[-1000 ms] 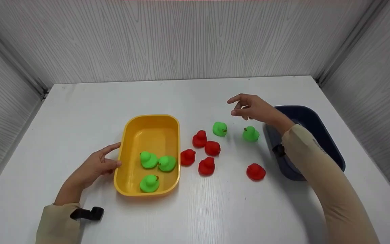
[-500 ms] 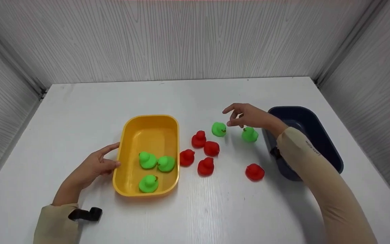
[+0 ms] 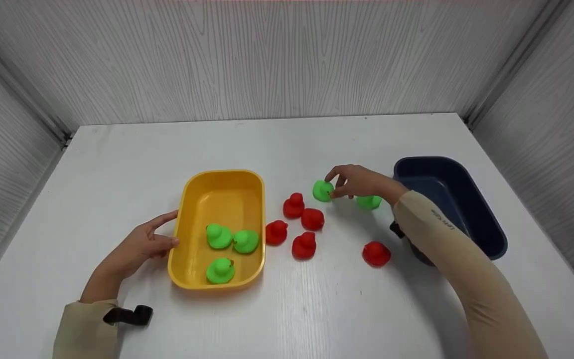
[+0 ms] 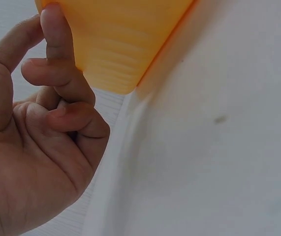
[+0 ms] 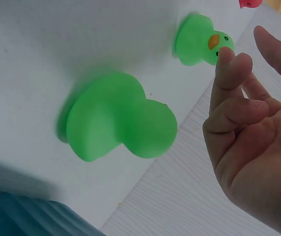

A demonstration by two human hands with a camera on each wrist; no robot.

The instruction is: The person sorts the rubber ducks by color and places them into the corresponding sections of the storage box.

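My right hand [image 3: 359, 182] has come down from above the table onto the far green duck [image 3: 323, 190]; my fingertips [image 5: 229, 56] reach its head, though I can't quite tell whether they pinch it yet. A second ago this hand hovered open and higher, nearer the dark blue tub [image 3: 486, 234]. The other loose green duck [image 3: 368, 202] sits just under my wrist. My left hand [image 3: 140, 247] hasn't moved: fingers loosely curled, steadying the yellow tub [image 3: 182, 249], which holds three green ducks.
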